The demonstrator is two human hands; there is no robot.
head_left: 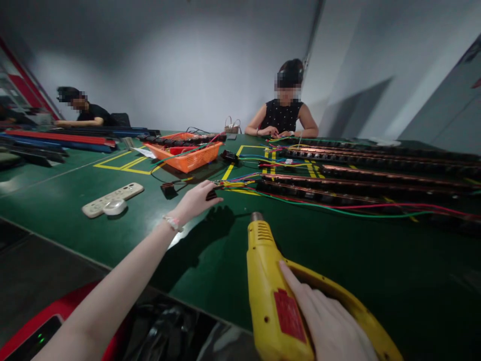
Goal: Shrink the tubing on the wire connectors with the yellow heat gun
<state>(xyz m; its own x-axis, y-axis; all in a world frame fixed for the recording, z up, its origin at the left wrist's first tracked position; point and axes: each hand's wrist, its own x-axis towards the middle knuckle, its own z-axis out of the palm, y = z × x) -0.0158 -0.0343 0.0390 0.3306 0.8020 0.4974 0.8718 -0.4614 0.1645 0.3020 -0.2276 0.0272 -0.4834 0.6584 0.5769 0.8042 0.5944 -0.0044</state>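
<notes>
My right hand (330,321) is wrapped round the handle of a yellow heat gun (263,271). Its metal nozzle points away from me, toward the coloured wires (236,184). Ahead and to the left, my left hand (197,200) is closed at the end of that wire bundle. A small dark piece shows between its thumb and fingers; I cannot make out what it is. The wires run right into long black strips with copper-coloured bars (300,189). A black connector (169,189) on a cable lies just beyond my left wrist.
An orange basket (191,161) with strips across it stands behind my left hand. A beige power strip (112,199) and a white tape roll (114,207) lie at left. Red and blue profiles (60,140) are farther left. One person (281,118) sits opposite, another (92,113) far left.
</notes>
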